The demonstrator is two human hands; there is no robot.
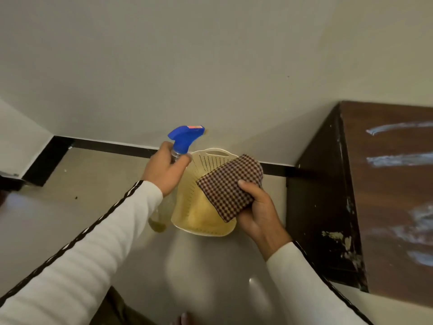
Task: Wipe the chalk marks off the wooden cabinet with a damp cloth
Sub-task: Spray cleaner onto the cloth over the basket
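Above the cream perforated plastic basket [206, 195], left hand [165, 171] closed in a grip on the blue-triggered clear spray bottle [180, 146], right hand [257, 212] clasping the folded brown-checked cloth [230, 185], apparently for dampening; chalk-marked dark wooden cabinet [386, 195] right of basket.

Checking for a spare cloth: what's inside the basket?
The basket looks empty: bare perforated wall and yellowish bottom show. The cloth in the right hand covers its right side, so that part is unseen.

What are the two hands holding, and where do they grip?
The left hand grips the clear, blue-triggered spray bottle by its neck. The right hand holds the folded checked cloth by its lower edge.
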